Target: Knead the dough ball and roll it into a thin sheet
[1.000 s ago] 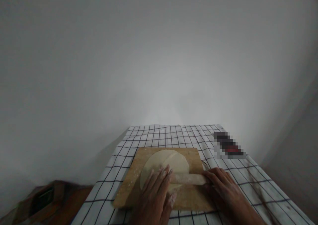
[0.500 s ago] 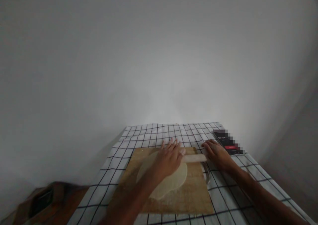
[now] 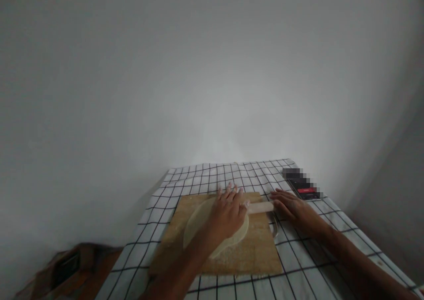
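A flat, pale round of dough (image 3: 195, 225) lies on a wooden board (image 3: 261, 251). My left hand (image 3: 230, 211) is palm down over a pale rolling pin (image 3: 261, 207), its floury fingers stretched out and spread past the far side. The hand and forearm hide part of the dough and most of the pin. My right hand (image 3: 294, 207) is at the pin's right end, fingers stretched out flat; its contact with the pin is hard to make out.
A white checked cloth (image 3: 212, 178) covers the table. A phone (image 3: 306, 189), partly pixelated, lies at the right beyond my right hand. A clear, curved-edged object (image 3: 275, 227) shows beside the board's right edge. Brown furniture (image 3: 71, 264) stands low at the left.
The view has shifted slightly, so the board appears a little higher. My right hand's fingers have straightened and flattened. My left hand has turned slightly and stays over the rolling pin.
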Demonstrator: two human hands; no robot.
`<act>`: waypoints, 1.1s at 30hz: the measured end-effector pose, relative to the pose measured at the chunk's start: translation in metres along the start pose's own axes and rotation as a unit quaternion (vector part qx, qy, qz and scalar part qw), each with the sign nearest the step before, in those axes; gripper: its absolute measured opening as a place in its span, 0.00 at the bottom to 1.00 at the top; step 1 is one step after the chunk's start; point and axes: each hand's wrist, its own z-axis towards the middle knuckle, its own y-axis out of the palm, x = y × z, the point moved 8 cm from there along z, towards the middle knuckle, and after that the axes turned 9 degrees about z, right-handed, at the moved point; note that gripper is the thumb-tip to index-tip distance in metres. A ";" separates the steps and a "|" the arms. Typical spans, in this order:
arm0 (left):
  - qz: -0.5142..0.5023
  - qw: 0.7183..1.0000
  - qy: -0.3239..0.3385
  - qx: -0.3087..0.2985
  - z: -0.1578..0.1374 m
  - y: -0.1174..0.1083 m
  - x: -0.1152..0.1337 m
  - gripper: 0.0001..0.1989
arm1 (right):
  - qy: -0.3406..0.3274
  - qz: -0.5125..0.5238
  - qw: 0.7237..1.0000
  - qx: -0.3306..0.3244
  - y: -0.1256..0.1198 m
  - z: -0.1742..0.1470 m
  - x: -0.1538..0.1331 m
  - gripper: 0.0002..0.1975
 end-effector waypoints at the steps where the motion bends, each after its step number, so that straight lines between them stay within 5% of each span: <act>1: -0.002 1.000 -0.007 0.007 -0.010 -0.006 0.008 0.23 | -0.005 0.006 1.000 0.011 -0.003 -0.013 -0.006 0.20; 8: 0.111 0.985 0.041 0.124 -0.090 -0.029 0.064 0.30 | -0.003 0.035 0.998 0.054 -0.003 -0.090 -0.027 0.17; 11: 0.174 0.960 0.078 0.204 -0.110 -0.026 0.075 0.31 | -0.016 0.030 0.998 0.061 -0.001 -0.103 -0.034 0.17; 14: 0.191 0.957 0.101 0.195 -0.112 -0.019 0.076 0.32 | 0.006 0.026 0.998 0.053 -0.001 -0.102 -0.034 0.16; 22: 0.020 0.999 0.034 0.017 -0.037 -0.012 0.041 0.26 | 0.050 0.106 0.991 0.060 -0.008 -0.045 0.000 0.15; 28: 0.045 0.995 0.068 -0.062 0.055 0.035 0.008 0.23 | 0.045 0.050 0.990 0.128 -0.015 0.002 0.027 0.17; 33: 0.046 0.988 0.107 -0.104 0.092 0.064 -0.006 0.21 | 0.053 0.054 0.984 0.159 -0.020 0.002 0.037 0.16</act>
